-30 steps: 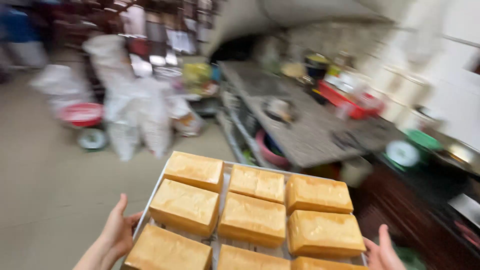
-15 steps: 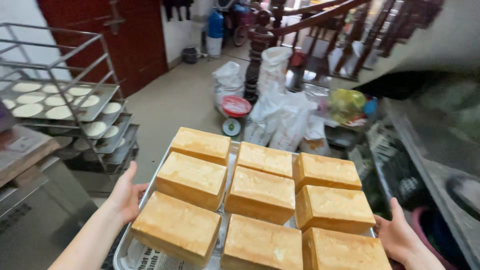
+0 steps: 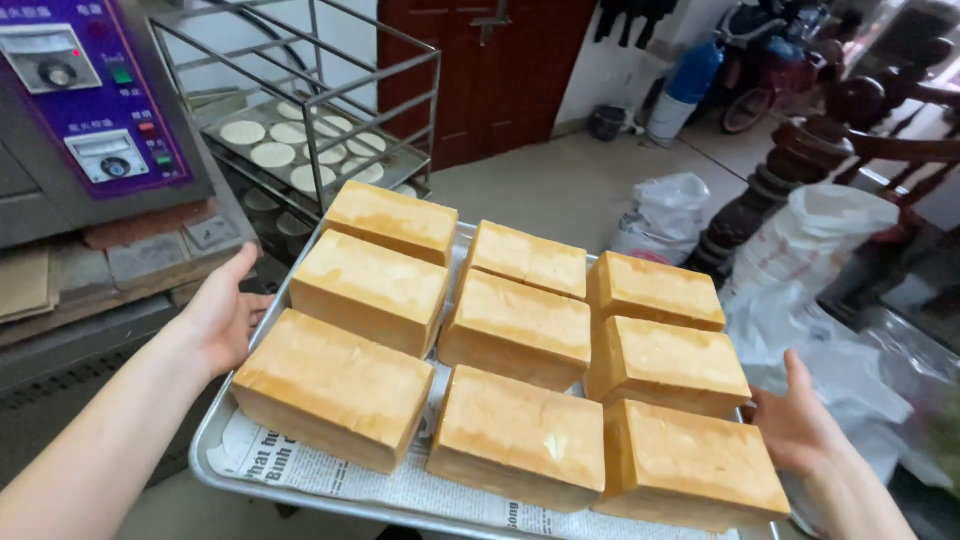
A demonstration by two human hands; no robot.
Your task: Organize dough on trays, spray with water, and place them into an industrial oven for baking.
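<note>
At either side of the tray (image 3: 215, 445), left hand (image 3: 222, 312) and right hand (image 3: 795, 420) clamp its rims, arms outstretched.

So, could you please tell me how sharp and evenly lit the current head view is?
Head view: the bread loaves on the metal tray are sharp and softly lit, without glare; both the left hand and right hand are crisp; the doorway corner at top right is slightly overexposed, and wide-angle distortion bends the edges.
</note>
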